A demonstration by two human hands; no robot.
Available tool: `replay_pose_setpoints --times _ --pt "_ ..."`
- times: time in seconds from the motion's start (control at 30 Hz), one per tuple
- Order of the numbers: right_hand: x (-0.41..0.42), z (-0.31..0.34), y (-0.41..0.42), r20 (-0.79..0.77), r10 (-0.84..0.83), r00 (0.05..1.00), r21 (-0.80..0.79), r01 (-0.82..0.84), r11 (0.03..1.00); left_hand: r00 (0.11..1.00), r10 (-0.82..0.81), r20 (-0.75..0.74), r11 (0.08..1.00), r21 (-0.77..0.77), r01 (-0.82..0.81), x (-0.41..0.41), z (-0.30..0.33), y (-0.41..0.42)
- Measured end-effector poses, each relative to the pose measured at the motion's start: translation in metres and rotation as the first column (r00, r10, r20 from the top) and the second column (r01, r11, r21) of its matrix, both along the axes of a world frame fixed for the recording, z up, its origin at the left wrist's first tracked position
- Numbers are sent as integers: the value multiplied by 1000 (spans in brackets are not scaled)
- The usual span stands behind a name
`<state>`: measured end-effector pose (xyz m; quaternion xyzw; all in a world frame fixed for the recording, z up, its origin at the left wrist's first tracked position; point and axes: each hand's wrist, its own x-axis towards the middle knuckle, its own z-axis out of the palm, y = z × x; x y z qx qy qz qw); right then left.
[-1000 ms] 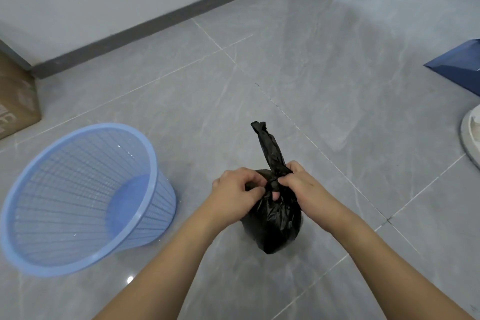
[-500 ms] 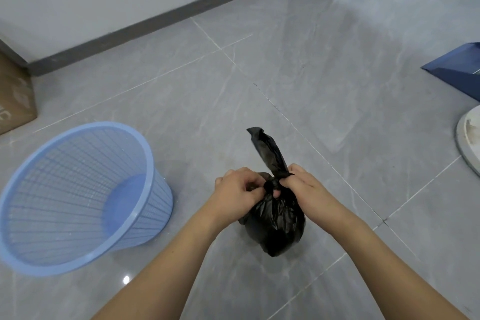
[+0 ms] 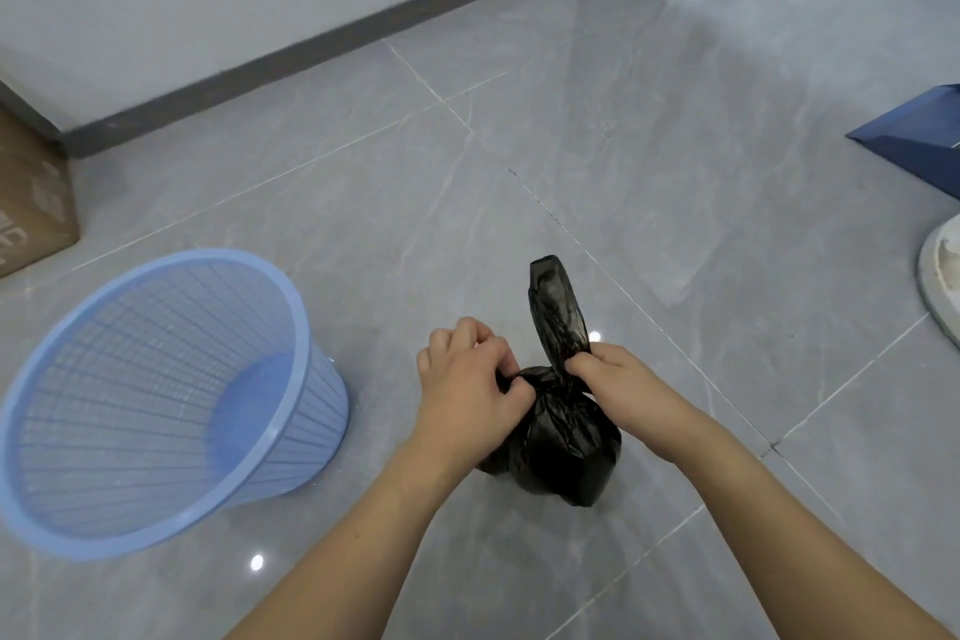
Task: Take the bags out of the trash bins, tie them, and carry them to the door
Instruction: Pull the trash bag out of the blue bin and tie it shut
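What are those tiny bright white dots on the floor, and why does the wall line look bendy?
In the head view, the dots are lamp glare on the glossy floor, one by the black bag near the right hand, one below the blue bin. The baseboard bends because the lens is wide-angle. Nothing looks blurred.

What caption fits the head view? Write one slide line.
Both hands, left hand and right hand, pinch the black bag at its neck beside the blue bin.
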<state>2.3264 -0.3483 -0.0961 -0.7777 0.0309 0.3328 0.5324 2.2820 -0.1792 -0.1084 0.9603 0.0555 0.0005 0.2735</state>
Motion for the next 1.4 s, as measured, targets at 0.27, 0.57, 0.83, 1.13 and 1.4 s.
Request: replay_pose_setpoints --times 0.27,0.57,0.83,1.13,1.4 --pt "8 -2 0 -138 116 984 -17 -120 993 948 -268 172 956 166 240 -4 -5 1" --pt "4 -13 0 232 279 932 -191 -237 952 996 61 69 997 -41 -58 -9 -17 -2" --pt "2 -5 8 -210 139 968 231 -89 969 983 145 108 987 49 -151 -11 -22 -2" --pt "2 -6 6 -206 228 951 43 -225 974 991 135 22 982 -136 -131 -20 -24 -3" --pt "-5 -11 9 30 121 992 72 -123 990 984 179 8 968 -179 -175 -18 -16 -10"
